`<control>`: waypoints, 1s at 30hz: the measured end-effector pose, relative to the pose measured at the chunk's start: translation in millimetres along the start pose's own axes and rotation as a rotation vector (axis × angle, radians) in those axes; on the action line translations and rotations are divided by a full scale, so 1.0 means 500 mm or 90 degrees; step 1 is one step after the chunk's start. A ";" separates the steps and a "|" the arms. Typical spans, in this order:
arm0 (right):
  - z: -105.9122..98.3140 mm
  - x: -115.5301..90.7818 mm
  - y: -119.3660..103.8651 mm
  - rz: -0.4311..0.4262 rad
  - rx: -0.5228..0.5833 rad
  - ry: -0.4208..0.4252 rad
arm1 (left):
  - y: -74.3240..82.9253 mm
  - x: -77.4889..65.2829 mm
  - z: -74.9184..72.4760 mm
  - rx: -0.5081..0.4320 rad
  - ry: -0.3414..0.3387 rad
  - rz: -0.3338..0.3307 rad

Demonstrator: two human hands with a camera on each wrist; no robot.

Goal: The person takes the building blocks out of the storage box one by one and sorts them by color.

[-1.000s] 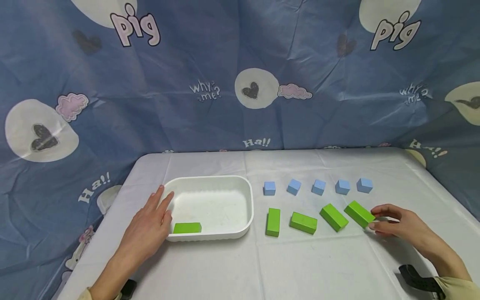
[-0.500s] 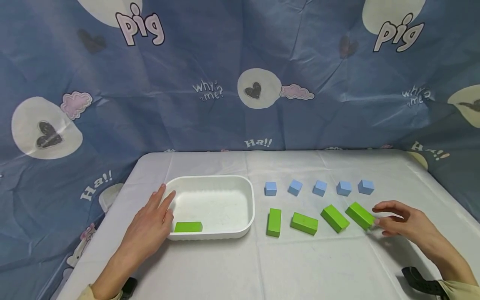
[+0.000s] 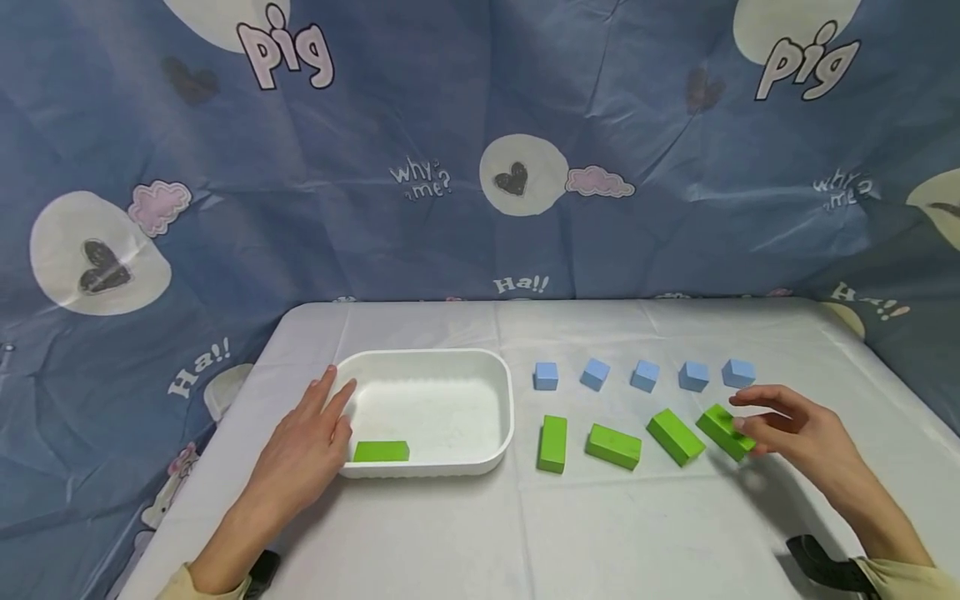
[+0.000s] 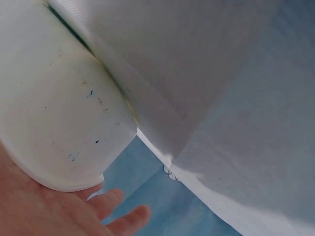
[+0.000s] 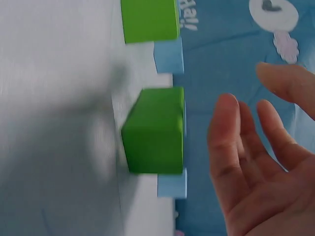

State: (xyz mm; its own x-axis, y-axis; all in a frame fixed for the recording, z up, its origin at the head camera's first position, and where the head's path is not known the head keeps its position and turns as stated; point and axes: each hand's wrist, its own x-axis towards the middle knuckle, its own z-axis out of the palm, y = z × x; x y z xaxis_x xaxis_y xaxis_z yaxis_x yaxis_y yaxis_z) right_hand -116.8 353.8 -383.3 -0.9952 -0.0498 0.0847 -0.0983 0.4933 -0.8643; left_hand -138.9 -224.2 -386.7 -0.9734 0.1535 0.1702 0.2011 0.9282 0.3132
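Note:
At the tray's left end, my left hand (image 3: 303, 454) touches the rim of a white plastic tray (image 3: 427, 471), fingers extended and spread. In the left wrist view the tray's pale wall (image 4: 64, 108) lies against the hand (image 4: 49, 211). One green block (image 3: 381, 451) lies inside the tray, near its front left. My right hand (image 3: 813, 442) hovers over the rightmost green block (image 3: 723, 430), thumb and fingers apart. The right wrist view shows a gap between this hand (image 5: 266, 167) and the green block (image 5: 155, 132), with nothing held.
More green blocks lie in a row right of the tray, including one upright in view (image 3: 552, 444), one slanted (image 3: 613, 447) and another (image 3: 676, 437). Behind them runs a row of small blue cubes (image 3: 644, 376). A printed blue cloth (image 3: 420, 242) hangs behind the white-covered table (image 3: 600, 533).
My right hand has drawn back from beside the rightmost green block, then shifted left and up over it. The left hand stays at the tray; the whole view drifts slightly right.

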 end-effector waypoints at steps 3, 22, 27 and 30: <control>0.015 0.006 -0.014 -0.015 0.005 0.010 | -0.001 -0.002 0.001 -0.004 0.005 0.001; 0.093 0.074 -0.079 -0.158 0.030 -0.060 | -0.004 0.004 0.001 -0.006 0.013 0.010; 0.115 0.100 -0.097 -0.175 0.031 -0.086 | -0.009 0.013 0.001 -0.003 0.019 0.013; 0.126 0.114 -0.109 -0.185 0.036 -0.101 | -0.012 0.018 0.000 -0.001 0.020 0.017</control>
State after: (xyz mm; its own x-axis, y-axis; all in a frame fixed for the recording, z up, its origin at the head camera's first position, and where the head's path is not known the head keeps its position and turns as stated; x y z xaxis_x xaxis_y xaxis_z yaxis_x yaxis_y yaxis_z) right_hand -168.1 269.4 -362.5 -0.9123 -0.3189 0.2570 -0.3735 0.3900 -0.8417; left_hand -149.0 -228.5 -386.9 -0.9637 0.1672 0.2079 0.2270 0.9234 0.3096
